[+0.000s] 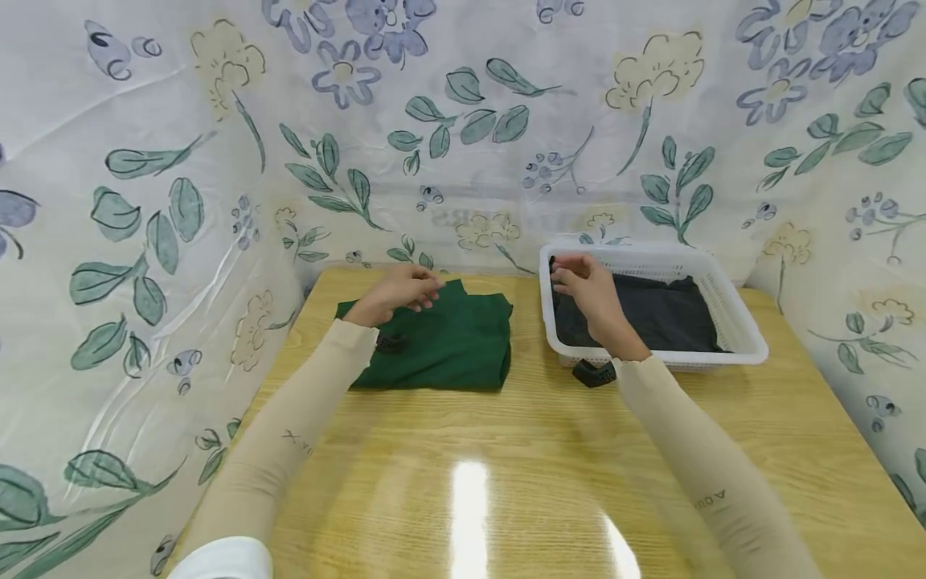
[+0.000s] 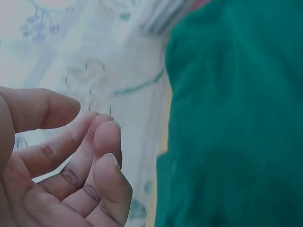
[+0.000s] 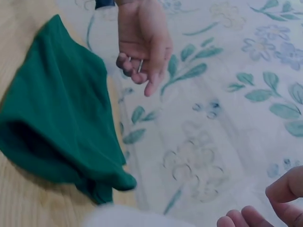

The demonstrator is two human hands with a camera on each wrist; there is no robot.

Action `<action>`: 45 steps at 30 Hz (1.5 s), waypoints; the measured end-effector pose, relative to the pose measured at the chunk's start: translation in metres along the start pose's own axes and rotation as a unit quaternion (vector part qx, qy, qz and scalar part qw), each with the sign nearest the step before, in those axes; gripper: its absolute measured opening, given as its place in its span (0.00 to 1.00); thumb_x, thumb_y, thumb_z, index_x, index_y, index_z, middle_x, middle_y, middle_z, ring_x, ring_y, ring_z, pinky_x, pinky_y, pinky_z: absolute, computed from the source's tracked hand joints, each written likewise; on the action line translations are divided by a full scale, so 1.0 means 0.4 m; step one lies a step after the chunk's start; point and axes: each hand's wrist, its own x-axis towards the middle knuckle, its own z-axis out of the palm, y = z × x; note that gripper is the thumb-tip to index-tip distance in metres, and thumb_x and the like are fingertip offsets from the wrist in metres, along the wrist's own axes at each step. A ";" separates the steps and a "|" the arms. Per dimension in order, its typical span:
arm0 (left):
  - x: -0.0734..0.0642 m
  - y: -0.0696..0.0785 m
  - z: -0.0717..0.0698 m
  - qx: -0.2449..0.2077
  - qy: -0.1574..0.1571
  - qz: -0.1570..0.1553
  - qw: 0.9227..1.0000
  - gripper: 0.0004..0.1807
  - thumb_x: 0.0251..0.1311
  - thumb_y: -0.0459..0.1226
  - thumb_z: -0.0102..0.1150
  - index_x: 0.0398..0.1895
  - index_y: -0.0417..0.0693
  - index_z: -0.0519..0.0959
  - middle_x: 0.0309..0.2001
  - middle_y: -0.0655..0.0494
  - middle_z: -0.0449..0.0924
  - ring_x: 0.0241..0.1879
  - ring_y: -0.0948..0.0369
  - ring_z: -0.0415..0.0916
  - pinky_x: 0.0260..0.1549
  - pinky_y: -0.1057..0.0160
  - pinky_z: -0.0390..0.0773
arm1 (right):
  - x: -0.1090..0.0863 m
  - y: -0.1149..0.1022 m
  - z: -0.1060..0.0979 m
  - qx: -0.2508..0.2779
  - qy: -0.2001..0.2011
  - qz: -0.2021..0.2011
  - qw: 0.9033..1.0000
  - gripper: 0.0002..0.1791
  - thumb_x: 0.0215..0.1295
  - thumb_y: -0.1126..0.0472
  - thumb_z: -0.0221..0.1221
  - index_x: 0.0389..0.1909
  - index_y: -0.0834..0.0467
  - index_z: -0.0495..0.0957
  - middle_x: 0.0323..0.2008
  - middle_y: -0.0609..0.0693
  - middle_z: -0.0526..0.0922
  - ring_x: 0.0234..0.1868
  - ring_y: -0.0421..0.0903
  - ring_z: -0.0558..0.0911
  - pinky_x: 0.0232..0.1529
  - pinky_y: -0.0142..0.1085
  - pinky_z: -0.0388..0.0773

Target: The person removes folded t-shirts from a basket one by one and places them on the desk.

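Observation:
A folded green garment [image 1: 441,346] lies on the left part of the wooden table, its edges uneven. Over its upper left part hovers my left hand [image 1: 405,291], fingers loosely bent. In the left wrist view that hand [image 2: 71,161] has nothing between thumb and fingers, and the green cloth [image 2: 236,118] fills the right side. A white plastic basket [image 1: 741,326] stands at the back right with dark folded cloth [image 1: 658,310] inside. My right hand [image 1: 589,293] is above the basket's left side, fingers loosely curved. The right wrist view shows only its fingertips [image 3: 246,217], holding nothing visible.
The wooden table [image 1: 434,466] reaches toward me, with bright light reflections on it. Floral sheeting [image 1: 463,161] encloses the table at the back and sides. Black wrist mounts [image 1: 595,373] sit under both wrists, the right one beside the basket's front left corner.

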 end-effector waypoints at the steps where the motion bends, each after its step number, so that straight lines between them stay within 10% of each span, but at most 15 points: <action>1: 0.001 0.009 0.009 -0.004 -0.004 0.002 1.000 0.18 0.78 0.45 0.54 0.58 0.40 0.79 0.52 0.38 0.79 0.51 0.40 0.77 0.50 0.47 0.80 | 0.001 -0.001 -0.010 -0.001 0.002 -0.003 1.000 0.18 0.80 0.66 0.52 0.64 0.69 0.69 0.63 0.66 0.72 0.62 0.61 0.75 0.64 0.47 0.76; 21: 0.059 0.134 0.172 -0.037 -0.090 0.065 0.993 0.15 0.78 0.42 0.54 0.52 0.40 0.82 0.53 0.30 0.78 0.52 0.32 0.74 0.54 0.35 0.74 | -0.026 -0.010 -0.194 -0.140 0.075 -0.005 0.987 0.24 0.80 0.55 0.54 0.67 0.65 0.70 0.55 0.52 0.76 0.46 0.40 0.79 0.60 0.47 0.78; 33: 0.099 0.204 0.263 0.005 -0.132 0.115 0.985 0.18 0.78 0.42 0.54 0.57 0.37 0.81 0.47 0.41 0.81 0.46 0.43 0.79 0.43 0.50 0.82 | -0.047 0.026 -0.318 -0.170 0.113 0.022 0.979 0.23 0.79 0.53 0.53 0.64 0.65 0.71 0.48 0.43 0.75 0.42 0.35 0.77 0.49 0.31 0.79; 45: 0.118 0.267 0.343 0.006 -0.140 0.138 0.980 0.13 0.77 0.39 0.56 0.50 0.40 0.85 0.41 0.45 0.83 0.37 0.52 0.83 0.43 0.52 0.84 | -0.073 0.068 -0.437 -0.241 0.105 0.094 0.960 0.31 0.80 0.50 0.49 0.73 0.68 0.62 0.65 0.64 0.69 0.51 0.51 0.77 0.56 0.44 0.78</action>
